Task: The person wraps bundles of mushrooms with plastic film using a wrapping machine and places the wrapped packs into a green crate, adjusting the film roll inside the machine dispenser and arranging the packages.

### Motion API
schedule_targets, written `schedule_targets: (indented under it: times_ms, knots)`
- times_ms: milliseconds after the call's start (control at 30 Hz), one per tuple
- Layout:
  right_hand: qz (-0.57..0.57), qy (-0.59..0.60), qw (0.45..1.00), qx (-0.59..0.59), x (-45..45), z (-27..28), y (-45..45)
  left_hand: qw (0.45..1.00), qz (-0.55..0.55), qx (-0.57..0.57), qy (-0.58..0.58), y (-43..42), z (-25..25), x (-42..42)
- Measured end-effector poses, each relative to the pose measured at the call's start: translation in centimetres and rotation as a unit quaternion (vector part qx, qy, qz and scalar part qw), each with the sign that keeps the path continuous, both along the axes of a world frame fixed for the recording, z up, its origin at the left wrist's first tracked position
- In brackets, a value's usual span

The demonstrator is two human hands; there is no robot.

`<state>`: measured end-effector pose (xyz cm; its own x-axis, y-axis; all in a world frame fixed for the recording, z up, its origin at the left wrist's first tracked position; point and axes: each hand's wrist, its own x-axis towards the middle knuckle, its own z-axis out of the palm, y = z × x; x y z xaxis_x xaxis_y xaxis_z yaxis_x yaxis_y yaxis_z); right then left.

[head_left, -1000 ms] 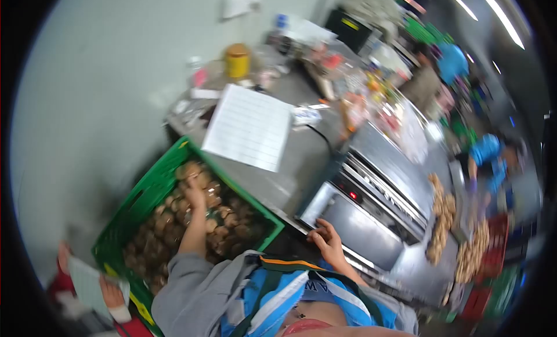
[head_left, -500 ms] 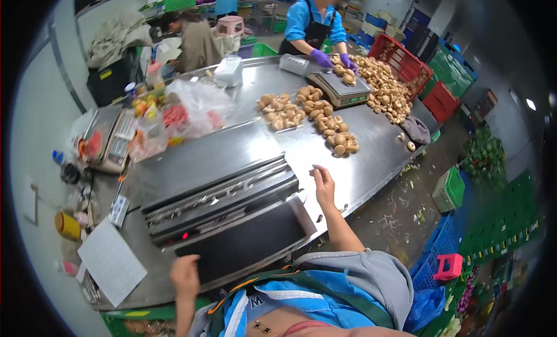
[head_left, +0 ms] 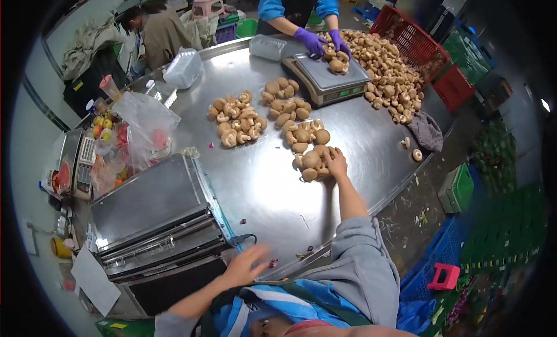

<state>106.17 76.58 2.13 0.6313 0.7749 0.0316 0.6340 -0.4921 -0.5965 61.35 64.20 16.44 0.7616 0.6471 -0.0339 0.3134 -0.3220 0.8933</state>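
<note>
My right hand (head_left: 335, 162) reaches to the nearest tray of shiitake mushrooms (head_left: 311, 160). Its fingers curl over the tray's right end, against the brown caps. The tray itself is clear and mostly hidden. My left hand (head_left: 248, 267), a little blurred, hovers beside the wrapping machine (head_left: 156, 192) with fingers stretched out and nothing in them. Behind the nearest tray lie more mushroom portions (head_left: 288, 109), and another group of mushrooms (head_left: 238, 121) rests to their left.
Across the steel table (head_left: 267, 198), a co-worker's purple-gloved hands (head_left: 313, 42) handle mushrooms on a scale (head_left: 328, 79). A large mushroom heap (head_left: 386, 70) spills from a red crate (head_left: 406, 38). Plastic bags (head_left: 142, 128) and empty clear trays (head_left: 184, 68) stand left. A grey cloth (head_left: 426, 131) lies at the right edge.
My right hand has moved forward from above the table onto the nearest mushroom tray. My left hand has shifted right, from the wrapper's front-left corner to its right side. The view has turned right.
</note>
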Motion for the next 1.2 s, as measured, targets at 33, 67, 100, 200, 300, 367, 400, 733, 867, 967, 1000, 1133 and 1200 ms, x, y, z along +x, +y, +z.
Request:
schedule_targets:
  times_ms: [33, 67, 100, 200, 300, 367, 400, 733, 867, 967, 1000, 1133, 1200]
  knots:
    - [0.002, -0.011, 1.0, 0.024, -1.5, 0.6, -0.7, 0.996, 0.031, -0.079, 0.005, 0.9, -1.1, 2.4]
    - [0.018, -0.005, 0.999, 0.033, -2.5, 0.4, -1.1, 0.99, 0.095, -0.101, -0.028, 2.0, -3.6, 5.1]
    - [0.034, 0.001, 0.999, 0.041, -3.7, 0.0, -1.9, 0.978, 0.158, -0.124, -0.06, 3.1, -6.5, 7.7]
    - [0.058, -0.007, 0.998, 0.032, -8.4, 0.8, -4.5, 0.949, 0.297, -0.088, -0.052, 6.7, -12.6, 13.9]
    - [0.058, 0.083, 0.992, 0.075, -10.9, 0.8, -6.2, 0.949, 0.313, -0.043, 0.01, 9.2, -12.5, 16.4]
    - [0.107, 0.005, 0.994, 0.009, -12.4, 1.3, -6.8, 0.952, 0.299, -0.038, 0.053, 8.7, -12.2, 16.6]
    - [0.097, 0.028, 0.994, 0.038, -12.7, 1.1, -6.9, 0.955, 0.291, -0.026, 0.053, 8.5, -11.9, 16.5]
    - [0.187, 0.058, 0.944, 0.266, -27.7, 19.8, -2.0, 0.931, 0.33, 0.149, -0.053, 12.4, 5.5, 0.9]
    - [0.293, 0.091, 0.917, 0.255, -41.9, 19.1, 1.0, 0.909, 0.382, 0.164, -0.023, 13.9, 5.3, -15.3]
    - [0.338, 0.114, 0.924, 0.134, -52.3, 18.9, 0.8, 0.913, 0.388, 0.12, 0.028, 14.4, 2.8, -27.1]
    - [0.354, 0.099, 0.922, 0.119, -55.0, 17.6, 1.0, 0.918, 0.386, 0.086, 0.041, 14.4, 1.8, -30.3]
    - [0.349, 0.08, 0.932, 0.065, -61.0, 17.3, -0.3, 0.917, 0.383, 0.093, 0.067, 14.3, 0.4, -37.3]
    - [0.388, 0.075, 0.914, 0.09, -60.4, 16.2, -0.6, 0.91, 0.394, 0.123, 0.037, 13.5, -0.6, -38.9]
